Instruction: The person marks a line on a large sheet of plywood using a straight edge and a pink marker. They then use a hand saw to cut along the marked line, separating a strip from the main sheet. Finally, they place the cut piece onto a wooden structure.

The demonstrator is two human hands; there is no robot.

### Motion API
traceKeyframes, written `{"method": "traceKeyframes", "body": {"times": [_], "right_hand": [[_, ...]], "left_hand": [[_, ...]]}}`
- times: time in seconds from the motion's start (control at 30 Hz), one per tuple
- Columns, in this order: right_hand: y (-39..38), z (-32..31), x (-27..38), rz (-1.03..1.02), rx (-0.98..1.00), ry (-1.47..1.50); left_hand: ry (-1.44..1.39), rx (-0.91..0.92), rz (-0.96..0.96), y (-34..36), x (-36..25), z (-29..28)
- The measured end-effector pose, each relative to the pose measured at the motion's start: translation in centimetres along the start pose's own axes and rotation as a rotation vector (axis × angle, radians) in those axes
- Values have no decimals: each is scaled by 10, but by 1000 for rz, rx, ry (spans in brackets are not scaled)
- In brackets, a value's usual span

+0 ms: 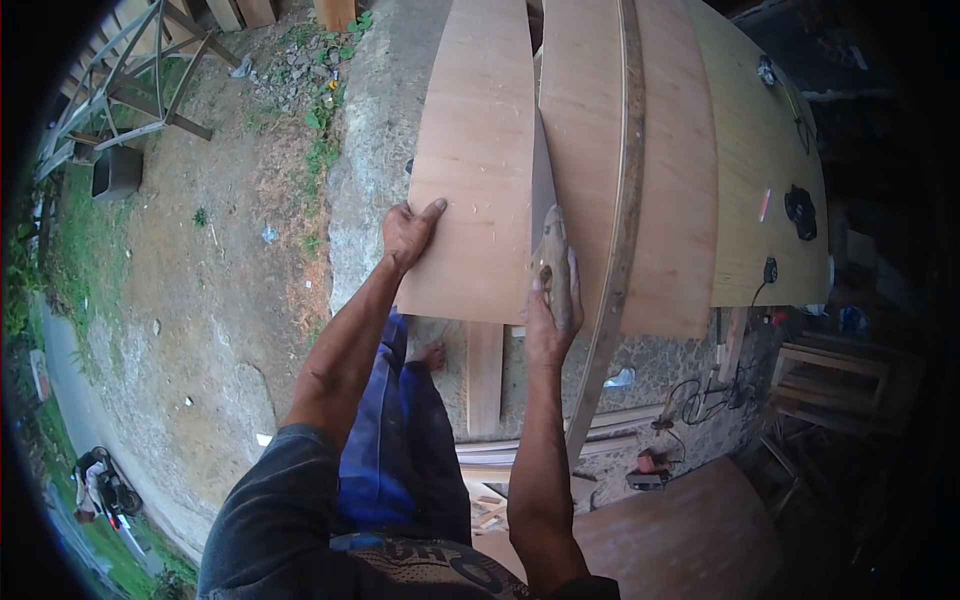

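Observation:
My right hand [550, 325] is wrapped around the worn wooden handle of a handsaw [554, 240]. Its grey blade points away from me, in the cut between a light-brown plywood strip [470, 200] and the wider plywood sheet [585, 130] to its right. Toward the far end the cut widens into a dark gap. On the plywood strip's left edge rests my left hand [408, 233], thumb on top and the other fingers closed at the edge, partly hidden. Bits of sawdust lie on the strip.
A long wooden batten [618, 200] lies lengthwise on the plywood, right of the saw. Farther right, a black object [800, 212] and a corded item sit on a yellowish sheet [750, 150]. A red power tool [650, 470], cables and offcuts lie on the ground. Wooden frames [830, 385] stand right.

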State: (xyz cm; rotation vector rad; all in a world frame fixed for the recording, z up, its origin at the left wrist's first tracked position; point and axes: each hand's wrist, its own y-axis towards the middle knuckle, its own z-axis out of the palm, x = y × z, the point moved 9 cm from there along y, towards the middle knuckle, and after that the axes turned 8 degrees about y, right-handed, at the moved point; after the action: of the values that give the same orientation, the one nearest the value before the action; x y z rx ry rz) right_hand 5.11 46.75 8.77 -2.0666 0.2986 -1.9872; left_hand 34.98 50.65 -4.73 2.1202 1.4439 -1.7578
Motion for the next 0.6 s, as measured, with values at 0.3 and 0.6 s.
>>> {"method": "traceKeyframes", "body": {"times": [0.3, 0.6], "right_hand": [[-139, -62, 5, -35, 21, -224], [-169, -82, -4, -214, 19, -383]], "left_hand": [[-173, 30, 33, 5, 2, 4], [-40, 38, -59, 7, -4, 5]]}}
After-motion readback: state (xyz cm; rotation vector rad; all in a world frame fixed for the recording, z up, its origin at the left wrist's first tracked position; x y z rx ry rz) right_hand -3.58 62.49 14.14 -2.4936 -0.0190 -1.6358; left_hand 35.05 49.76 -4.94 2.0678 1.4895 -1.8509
